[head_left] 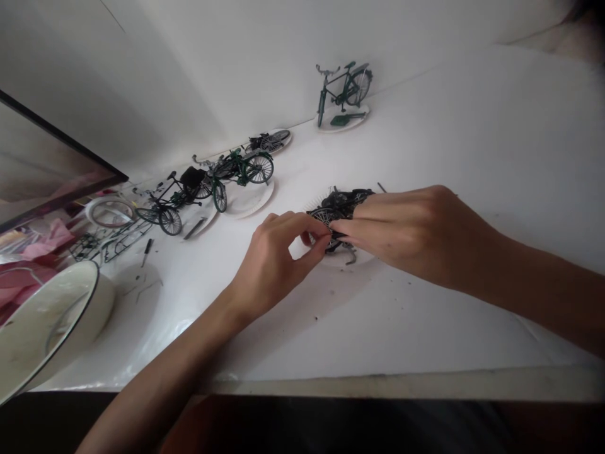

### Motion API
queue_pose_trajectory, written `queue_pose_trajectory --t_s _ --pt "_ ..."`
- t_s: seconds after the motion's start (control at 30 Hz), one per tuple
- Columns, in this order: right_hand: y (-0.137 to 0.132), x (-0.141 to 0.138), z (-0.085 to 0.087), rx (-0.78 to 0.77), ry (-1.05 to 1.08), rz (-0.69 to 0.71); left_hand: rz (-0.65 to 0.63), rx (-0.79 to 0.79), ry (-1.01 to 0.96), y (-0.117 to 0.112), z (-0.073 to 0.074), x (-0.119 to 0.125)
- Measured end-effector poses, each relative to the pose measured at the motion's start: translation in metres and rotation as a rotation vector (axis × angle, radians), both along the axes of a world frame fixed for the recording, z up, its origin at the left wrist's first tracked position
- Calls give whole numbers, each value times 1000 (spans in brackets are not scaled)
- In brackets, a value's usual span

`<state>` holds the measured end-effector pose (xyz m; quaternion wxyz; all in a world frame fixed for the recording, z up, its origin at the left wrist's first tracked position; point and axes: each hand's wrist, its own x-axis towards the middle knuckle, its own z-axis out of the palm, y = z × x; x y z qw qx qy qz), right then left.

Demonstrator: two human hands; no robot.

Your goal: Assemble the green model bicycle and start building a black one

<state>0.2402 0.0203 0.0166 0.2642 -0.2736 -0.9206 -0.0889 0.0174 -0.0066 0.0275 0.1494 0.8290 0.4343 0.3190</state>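
In front of me on a white plate (326,260) lies a tangled heap of black model bicycle parts (343,200), with spoked wheels among them. My left hand (276,255) reaches in from the left, thumb and forefinger pinched together at the heap's near edge. From the right, my right hand (401,230) meets it, its fingertips closed on a black model bicycle part. The fingertips of both hands nearly touch. Exactly which small piece sits in the pinch is mostly hidden by the fingers. A grey curved piece (350,255) sticks out below the right fingers.
A green model bicycle (343,88) stands at the back on a plate. Left of the heap stand another green bicycle (243,170) and a black one (165,205). An enamel basin (94,302) occupies the near left, beside wire frames (125,236) and a small black-handled tool (147,249).
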Motion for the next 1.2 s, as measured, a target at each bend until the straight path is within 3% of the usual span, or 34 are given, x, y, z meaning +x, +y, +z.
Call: queue_pose_trajectory --t_s 0.1,0.27,0.43,0.53,0.63,0.7,0.77,0.9,1.0,1.1,1.2 --pt "-2 0 -1 108 -101 -12 20 23 31 -2 0 1" --pt "-3 -2 -2 134 -104 -12 71 48 -20 -4 -5 4" --pt "-4 -1 1 146 -93 -6 72 -43 -154 -4 -8 5" --pt "-5 -3 3 -15 28 0 35 -84 -236 -5 -7 5" --pt "-5 -7 3 -281 211 20 36 -8 -208 -5 -6 4" --pt "-6 -9 1 -376 280 13 57 -18 -189 -4 -5 5" --pt "-6 -10 -2 -361 287 5 63 -175 -248 -3 -3 6" --pt "-5 -7 -5 -184 177 -23 -49 -681 -502 -1 1 8" --pt "-4 -5 -5 -116 108 -82 -96 -807 -565 -4 6 8" --pt "-2 -3 -3 -103 91 -131 -111 -776 -449 -4 12 4" --pt "5 2 1 -201 178 -154 -36 -538 -295 8 12 -10"
